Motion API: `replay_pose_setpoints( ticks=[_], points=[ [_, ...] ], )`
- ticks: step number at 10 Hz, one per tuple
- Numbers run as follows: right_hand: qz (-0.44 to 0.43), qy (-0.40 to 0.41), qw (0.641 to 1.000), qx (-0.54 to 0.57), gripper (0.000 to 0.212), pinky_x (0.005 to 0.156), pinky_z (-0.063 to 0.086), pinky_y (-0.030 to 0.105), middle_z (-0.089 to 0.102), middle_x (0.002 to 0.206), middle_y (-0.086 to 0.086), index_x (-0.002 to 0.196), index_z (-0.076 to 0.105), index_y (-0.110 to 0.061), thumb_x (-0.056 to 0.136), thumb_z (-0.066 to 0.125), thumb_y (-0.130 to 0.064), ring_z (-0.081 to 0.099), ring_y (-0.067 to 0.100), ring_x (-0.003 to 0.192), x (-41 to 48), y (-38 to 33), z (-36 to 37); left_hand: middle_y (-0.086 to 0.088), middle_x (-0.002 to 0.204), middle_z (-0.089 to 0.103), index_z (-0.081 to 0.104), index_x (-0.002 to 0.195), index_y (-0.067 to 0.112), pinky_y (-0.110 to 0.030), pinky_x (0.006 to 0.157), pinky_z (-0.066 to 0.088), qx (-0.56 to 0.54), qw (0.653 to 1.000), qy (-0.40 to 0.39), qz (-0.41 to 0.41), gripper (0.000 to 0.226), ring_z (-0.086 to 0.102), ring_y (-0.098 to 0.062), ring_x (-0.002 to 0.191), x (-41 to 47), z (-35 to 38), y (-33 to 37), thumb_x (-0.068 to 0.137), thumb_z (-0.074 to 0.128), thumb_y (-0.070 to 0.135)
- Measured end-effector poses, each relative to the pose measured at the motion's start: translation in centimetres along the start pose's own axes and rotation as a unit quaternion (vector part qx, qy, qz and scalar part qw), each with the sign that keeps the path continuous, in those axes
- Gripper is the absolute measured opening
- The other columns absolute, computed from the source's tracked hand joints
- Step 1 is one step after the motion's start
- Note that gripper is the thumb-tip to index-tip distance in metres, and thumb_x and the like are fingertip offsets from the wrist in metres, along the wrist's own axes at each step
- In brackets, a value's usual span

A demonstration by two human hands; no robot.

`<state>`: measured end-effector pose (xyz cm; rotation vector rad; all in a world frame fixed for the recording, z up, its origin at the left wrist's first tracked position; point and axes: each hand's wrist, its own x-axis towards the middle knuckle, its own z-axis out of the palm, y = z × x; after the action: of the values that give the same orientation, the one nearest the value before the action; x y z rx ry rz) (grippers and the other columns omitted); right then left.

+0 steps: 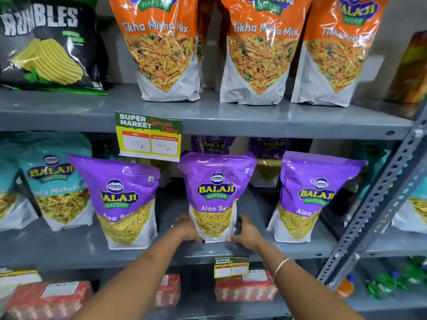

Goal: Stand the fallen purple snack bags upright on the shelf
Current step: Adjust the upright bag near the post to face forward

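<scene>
Three purple Aloo Sev snack bags stand upright along the front of the grey middle shelf [69, 252]. The middle purple bag [216, 192] is held at its base from both sides: my left hand [188, 228] presses its lower left edge and my right hand [246, 232] its lower right edge. The left purple bag [120, 199] leans slightly and stands free. Nothing touches the right purple bag [307, 197]. Two more purple bags [213, 144] [269, 148] stand further back, partly hidden.
Teal snack bags [55, 181] fill the shelf's left end. Orange Tikha Mitha Mix bags [161, 47] and a black chips bag [50, 42] sit on the upper shelf. A price tag [149, 137] hangs from it. A perforated upright [379, 199] stands right. Red packs [245, 287] lie below.
</scene>
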<state>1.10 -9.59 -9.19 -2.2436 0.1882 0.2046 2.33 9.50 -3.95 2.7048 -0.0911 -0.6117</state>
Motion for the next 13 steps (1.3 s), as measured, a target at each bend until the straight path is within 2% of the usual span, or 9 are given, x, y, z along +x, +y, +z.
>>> replay_pose_setpoints(
  ticks=[1,2,3,4,5,6,9,10,13],
  points=[
    [0.024,-0.006,0.998,-0.055,0.056,0.092,0.047,0.034,0.062,0.111,0.009,0.120,0.052,-0.004,0.071,0.076,-0.018,0.061,0.018,0.099,-0.4,1.4,-1.4,-0.012,0.129,0.056,0.040,0.135,0.005,-0.026,0.093,0.045,0.129,0.982,-0.118,-0.064,0.062,0.065,-0.022,0.109,-0.3,-1.5,0.8,0.086,0.059,0.039],
    [0.065,-0.004,0.994,-0.088,0.013,0.064,0.048,0.030,0.059,0.067,0.001,0.071,0.062,-0.013,0.078,0.069,-0.021,0.055,0.007,0.057,-2.0,2.6,-3.5,-0.013,0.111,0.068,0.050,0.123,0.008,-0.027,0.091,0.051,0.125,0.936,-0.310,-0.108,0.042,0.072,-0.020,0.095,-0.3,-1.7,2.3,0.093,0.047,0.038],
    [0.156,0.000,0.982,-0.105,0.031,0.039,0.038,0.020,0.051,0.055,0.000,0.057,0.045,-0.017,0.082,0.063,-0.021,0.046,0.011,0.045,-4.2,5.0,-6.9,-0.015,0.112,0.058,0.045,0.126,0.008,-0.037,0.093,0.051,0.053,0.922,-0.383,-0.030,0.036,0.059,-0.034,0.112,0.7,1.4,5.4,0.097,0.038,0.029],
    [0.198,0.052,0.972,-0.114,0.011,0.038,0.042,0.016,0.058,0.071,0.007,0.078,0.054,-0.014,0.080,0.065,-0.017,0.052,0.014,0.053,-5.0,6.8,-9.6,-0.014,0.110,0.057,0.048,0.120,0.006,-0.038,0.086,0.051,0.024,0.961,-0.253,0.109,0.036,0.058,-0.036,0.108,0.8,3.5,7.9,0.093,0.049,0.029],
    [0.189,0.163,0.968,-0.008,0.095,0.088,0.051,0.032,0.050,0.131,0.022,0.137,0.024,0.004,0.065,0.081,-0.020,0.055,0.033,0.116,-4.0,10.7,-12.8,-0.015,0.149,0.036,0.020,0.144,0.001,-0.034,0.104,0.039,-0.052,0.976,-0.072,0.198,0.084,0.040,-0.028,0.134,1.6,5.7,11.8,0.081,0.065,0.035],
    [0.107,0.141,0.983,0.055,0.136,0.089,0.051,0.043,0.036,0.146,0.018,0.143,0.009,0.000,0.042,0.091,-0.038,0.042,0.036,0.131,-1.5,14.6,-14.2,-0.014,0.150,0.033,0.008,0.146,0.002,-0.029,0.105,0.035,-0.135,0.971,-0.016,0.197,0.095,0.036,-0.026,0.136,2.5,7.3,14.5,0.078,0.070,0.027],
    [-0.014,-0.018,0.989,0.144,0.083,0.104,0.043,0.032,0.065,0.113,-0.002,0.118,0.046,-0.018,0.048,0.090,-0.030,0.060,0.017,0.108,1.4,14.5,-16.7,-0.002,0.123,0.055,0.032,0.135,0.010,-0.023,0.090,0.042,-0.343,0.929,0.069,0.122,0.089,0.052,-0.013,0.113,5.2,11.6,19.3,0.063,0.083,0.018],
    [-0.022,-0.034,0.987,0.158,0.113,0.105,0.045,0.037,0.065,0.121,0.002,0.127,0.043,-0.016,0.031,0.090,-0.050,0.061,0.019,0.112,2.7,15.1,-16.3,0.004,0.121,0.053,0.037,0.132,0.010,-0.021,0.084,0.038,-0.350,0.926,0.085,0.110,0.088,0.050,-0.010,0.109,4.6,11.2,19.2,0.059,0.084,0.022],
    [-0.003,-0.019,0.976,0.216,0.081,0.106,0.042,0.040,0.055,0.129,0.012,0.130,0.034,-0.007,0.063,0.079,0.000,0.051,0.029,0.123,0.0,13.8,-18.0,-0.004,0.121,0.065,0.044,0.128,0.014,-0.038,0.097,0.050,-0.357,0.920,0.104,0.125,0.104,0.061,-0.022,0.111,5.8,11.6,19.7,0.034,0.079,0.041]
  ],
)
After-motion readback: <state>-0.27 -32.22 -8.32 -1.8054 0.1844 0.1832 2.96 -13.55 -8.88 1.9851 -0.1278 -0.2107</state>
